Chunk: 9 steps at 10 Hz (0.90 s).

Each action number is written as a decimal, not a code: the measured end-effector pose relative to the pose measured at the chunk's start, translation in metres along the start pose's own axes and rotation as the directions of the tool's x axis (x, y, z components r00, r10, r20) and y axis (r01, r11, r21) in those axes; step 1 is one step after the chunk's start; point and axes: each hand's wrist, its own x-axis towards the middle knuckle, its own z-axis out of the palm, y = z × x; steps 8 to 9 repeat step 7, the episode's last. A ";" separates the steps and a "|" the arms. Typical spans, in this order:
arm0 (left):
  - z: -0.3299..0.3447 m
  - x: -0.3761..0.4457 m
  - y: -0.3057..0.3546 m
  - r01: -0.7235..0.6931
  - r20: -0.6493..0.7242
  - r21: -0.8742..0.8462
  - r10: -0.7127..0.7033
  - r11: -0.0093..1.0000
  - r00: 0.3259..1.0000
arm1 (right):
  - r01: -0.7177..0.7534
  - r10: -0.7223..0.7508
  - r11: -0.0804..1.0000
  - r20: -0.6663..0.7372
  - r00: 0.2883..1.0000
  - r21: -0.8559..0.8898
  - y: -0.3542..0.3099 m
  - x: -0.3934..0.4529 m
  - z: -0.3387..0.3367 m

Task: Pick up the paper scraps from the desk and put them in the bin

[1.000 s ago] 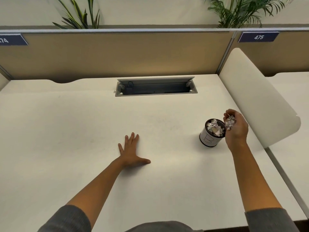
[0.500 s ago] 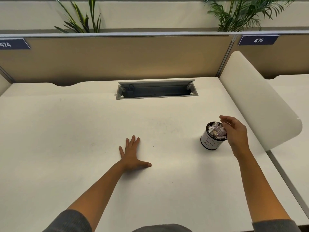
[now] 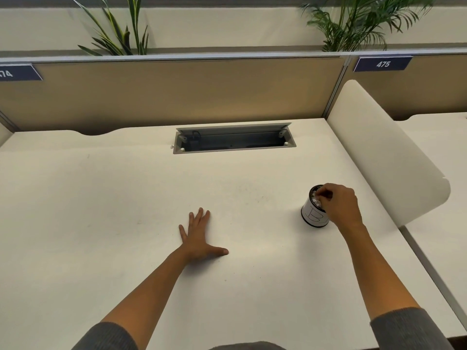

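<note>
A small white bin (image 3: 311, 216) with a black rim and a hand-drawn letter stands on the white desk (image 3: 101, 210) at the right. Crumpled paper scraps (image 3: 314, 198) fill it to the top. My right hand (image 3: 340, 205) hovers over the bin's mouth and covers most of it, fingers bunched together with the tips down on the scraps. Whether any scrap is pinched between them is hidden. My left hand (image 3: 198, 238) lies flat on the desk near the middle, fingers spread, holding nothing. I see no loose scraps on the desk.
An open grey cable tray (image 3: 233, 140) is sunk into the desk at the back. A tan partition (image 3: 177, 92) walls the far edge. A curved white divider (image 3: 379, 152) rises just right of the bin, with another desk beyond it.
My right hand held a crumpled scrap beside the bin's rim, then moved over the mouth and lowered its fingertips onto the scraps. The left hand has stayed flat.
</note>
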 end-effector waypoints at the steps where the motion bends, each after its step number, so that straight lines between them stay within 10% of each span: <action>1: 0.000 0.000 0.001 -0.001 -0.002 -0.002 0.001 1.000 1.000 | -0.014 0.016 0.994 -0.025 1.000 0.105 0.001 0.004 -0.008; 3: 0.001 0.000 0.001 -0.002 -0.003 0.003 0.002 1.000 1.000 | -0.163 0.233 0.818 -0.058 0.971 0.552 0.017 0.006 -0.027; 9: 0.002 -0.001 0.001 -0.021 -0.026 0.018 0.022 1.000 0.999 | -0.213 0.295 0.805 -0.062 0.953 0.553 0.022 -0.026 0.007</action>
